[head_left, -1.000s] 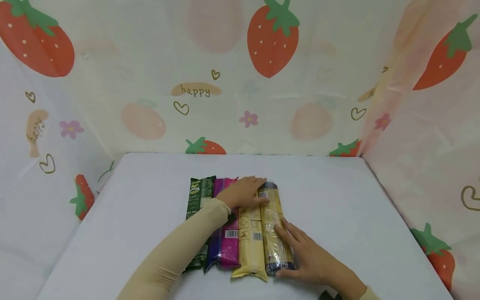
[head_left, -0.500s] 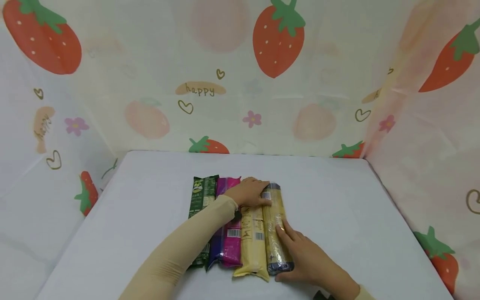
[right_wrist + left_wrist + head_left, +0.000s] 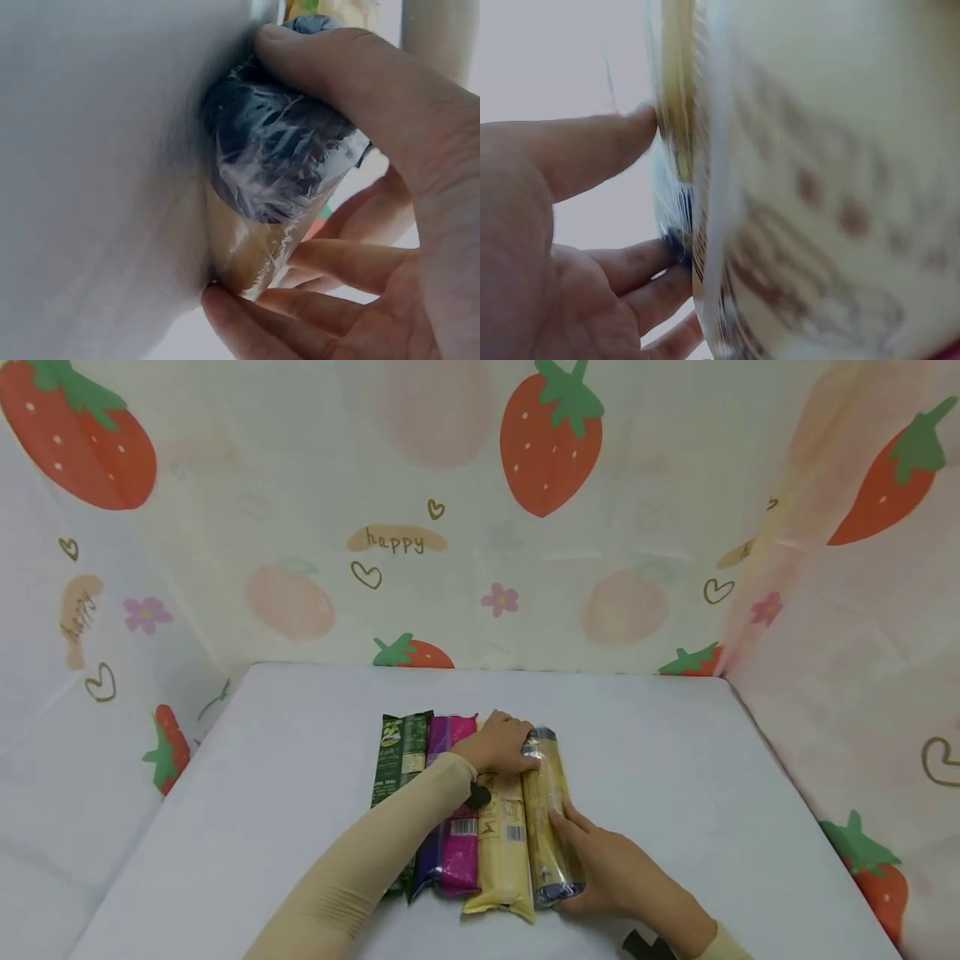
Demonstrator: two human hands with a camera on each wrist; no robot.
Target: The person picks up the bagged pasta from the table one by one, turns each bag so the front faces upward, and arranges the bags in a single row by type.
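Note:
A clear-wrapped pack of spaghetti (image 3: pixel 546 827) with dark blue ends lies rightmost in a row of packs. At its far end my left hand (image 3: pixel 498 745) holds it, reaching over the neighbouring packs. In the left wrist view, the thumb and fingers of the left hand (image 3: pixel 577 225) are at the pack's edge. My right hand (image 3: pixel 611 868) grips the near end from the right. The right wrist view shows the right thumb (image 3: pixel 330 67) over the blue end (image 3: pixel 262 150) and fingers around the side. Left of it lies a yellow pack (image 3: pixel 504 860).
A magenta and purple pack (image 3: pixel 457 856) and a dark green pack (image 3: pixel 392 764) continue the row leftward, partly hidden by the left sleeve (image 3: pixel 375 852). All rest on a white table (image 3: pixel 645 735). Strawberry-patterned cloth (image 3: pixel 405 460) surrounds the back and sides.
The spaghetti pack has turned a little in my hands, and its near blue end now shows more. The right thumb has slipped in under that end. Left hand stays at the far end.

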